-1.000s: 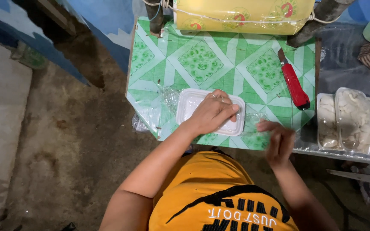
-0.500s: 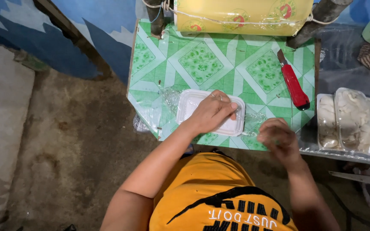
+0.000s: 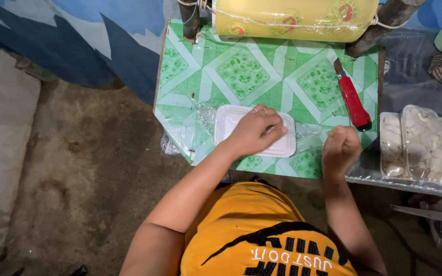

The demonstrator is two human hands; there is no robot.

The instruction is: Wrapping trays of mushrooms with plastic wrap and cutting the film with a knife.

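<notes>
Fingers of the left hand [image 3: 254,132] lie spread flat on a white foam tray [image 3: 254,131], pressing it onto the green patterned table [image 3: 241,71] near its front edge. The right hand [image 3: 339,147] is curled into a fist just right of the tray, pinching clear plastic film [image 3: 308,134]; a red-handled knife [image 3: 353,101] lies beyond it.

Right hand [image 3: 340,148] closes into fist
Fingers spread flat a second ago, now curled just right of white tray [image 3: 287,147], gripping clear film [image 3: 310,134].
</notes>
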